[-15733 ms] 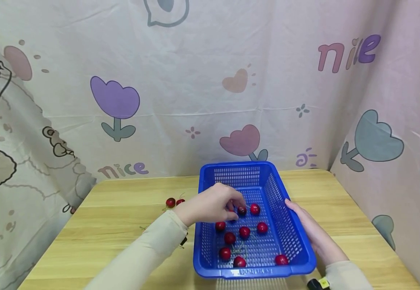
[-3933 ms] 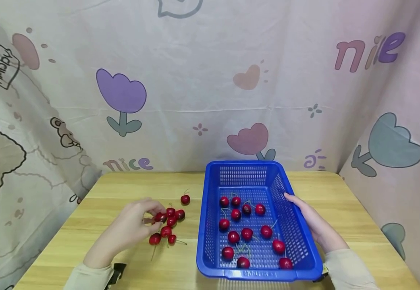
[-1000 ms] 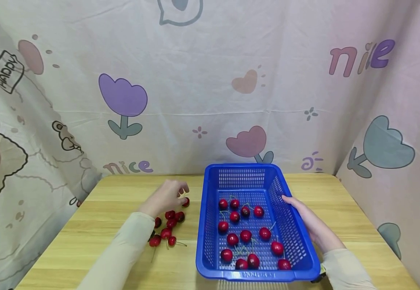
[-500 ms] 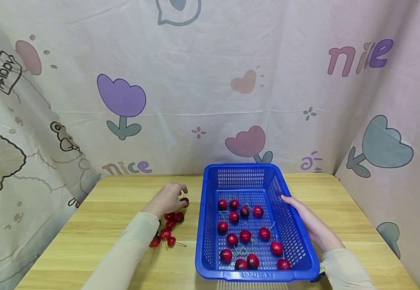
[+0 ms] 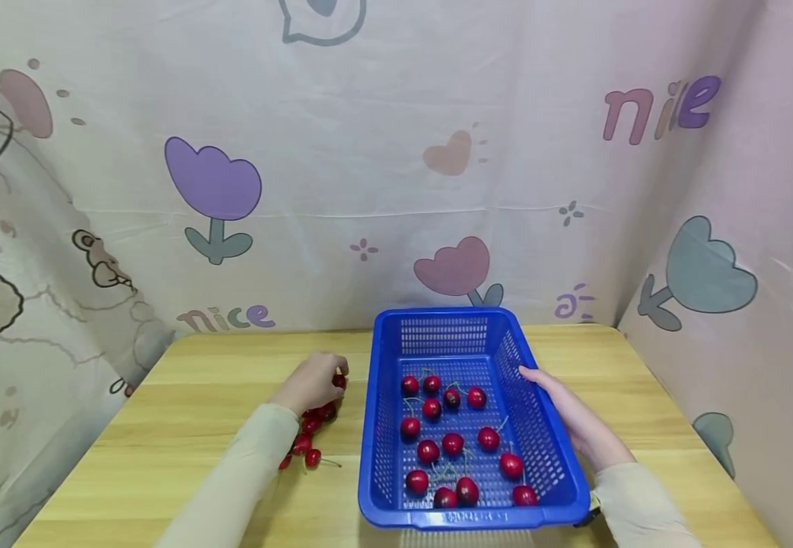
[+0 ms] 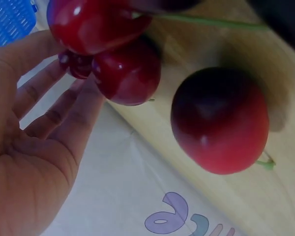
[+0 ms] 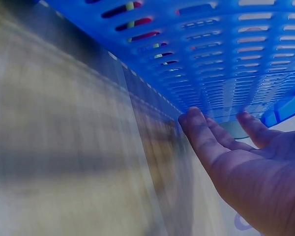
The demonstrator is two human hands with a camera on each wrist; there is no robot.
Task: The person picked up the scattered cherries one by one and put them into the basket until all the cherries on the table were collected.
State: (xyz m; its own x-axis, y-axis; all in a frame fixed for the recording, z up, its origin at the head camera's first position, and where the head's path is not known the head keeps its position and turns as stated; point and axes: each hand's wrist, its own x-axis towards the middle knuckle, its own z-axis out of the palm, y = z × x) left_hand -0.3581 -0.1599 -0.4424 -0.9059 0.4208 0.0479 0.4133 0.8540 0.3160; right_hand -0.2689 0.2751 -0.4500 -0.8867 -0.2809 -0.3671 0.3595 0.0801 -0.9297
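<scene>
My left hand (image 5: 310,383) reaches down to the table left of the basket, pinching a red cherry (image 5: 339,380) between thumb and fingertips. Beneath and nearer lie several more cherries (image 5: 302,444), partly covered by the hand and sleeve. Close up in the left wrist view, a dark red cherry (image 6: 219,120) lies apart from the fingers, and others (image 6: 128,73) overlap the fingertips. The blue plastic basket (image 5: 472,519) contains several spread-out cherries with stems. At its right side, my right hand (image 5: 578,415) holds the rim, with fingers (image 7: 206,142) along the outer slotted wall.
Both rest on a light wooden table (image 5: 184,426). A printed fabric curtain (image 5: 342,167) hangs behind its back edge and down both sides. The basket's left wall stands between the loose cherries and those inside.
Since the earliest frame, more cherries are in the basket. Over the last second the left hand has stayed at the far cherry, its fingers closing round it. The view has turned slightly; the right hand stays put.
</scene>
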